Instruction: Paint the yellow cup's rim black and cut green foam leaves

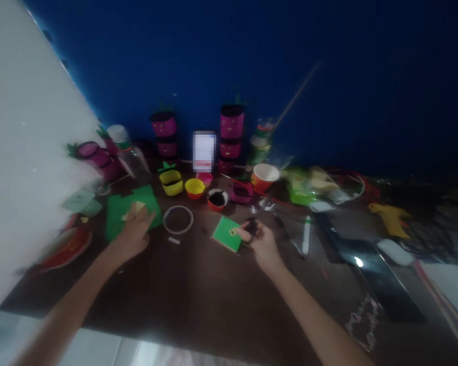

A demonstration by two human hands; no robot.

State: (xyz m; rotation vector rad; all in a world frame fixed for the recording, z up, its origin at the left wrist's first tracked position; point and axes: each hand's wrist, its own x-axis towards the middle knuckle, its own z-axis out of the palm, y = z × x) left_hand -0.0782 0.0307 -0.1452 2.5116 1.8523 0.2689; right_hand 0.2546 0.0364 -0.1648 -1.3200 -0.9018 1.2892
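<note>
My left hand (134,234) rests on a green sheet (132,216) at the left of the dark table and pinches a small pale yellow piece (136,208). My right hand (260,243) is closed around a small dark object (252,226), too blurred to name. Its fingers touch the edge of a small green square card (227,234) lying in the middle of the table. A clear ring of tape (178,219) lies between the two hands.
Behind the hands stand small cups: yellow (171,182), yellow-red (194,188), red with dark contents (217,199), magenta (242,192), orange (264,177). Magenta stacked pots (231,137) line the blue wall. A white marker (307,234), yellow glue gun (390,217) and dark tablet (370,269) lie right. A red plate (66,246) sits left.
</note>
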